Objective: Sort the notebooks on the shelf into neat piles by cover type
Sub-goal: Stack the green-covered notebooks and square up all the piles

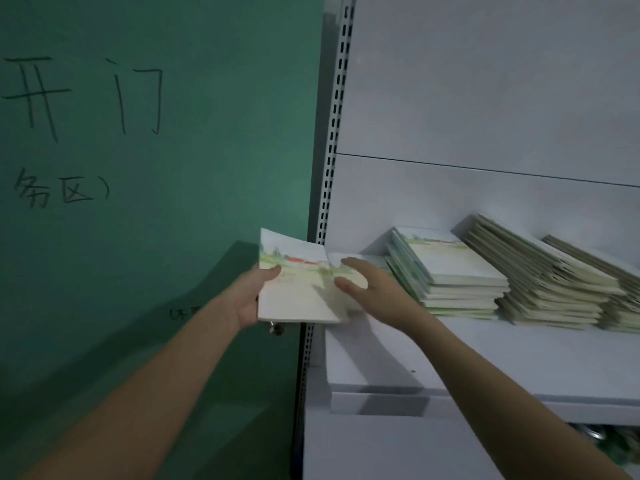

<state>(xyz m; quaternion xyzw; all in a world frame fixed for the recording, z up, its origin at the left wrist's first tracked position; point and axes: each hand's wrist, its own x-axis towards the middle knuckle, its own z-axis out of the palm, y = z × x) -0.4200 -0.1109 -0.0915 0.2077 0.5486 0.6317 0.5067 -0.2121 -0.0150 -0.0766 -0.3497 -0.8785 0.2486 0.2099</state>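
My left hand (254,296) grips the left edge of a small stack of landscape-cover notebooks (294,289), held at the left end of the white shelf (485,362). My right hand (374,292) lies with its fingers spread on the stack's right side. To the right stands a pile of the same painted-cover notebooks (446,268). Further right, two leaning piles of plain greenish notebooks (540,282) slope down toward the right edge.
A green wall (156,202) with handwritten characters fills the left. The shelf's slotted metal upright (332,140) runs between wall and white back panel (485,98). A metal fitting (276,329) sticks out just under the held stack. A lower shelf holds something dim at bottom right.
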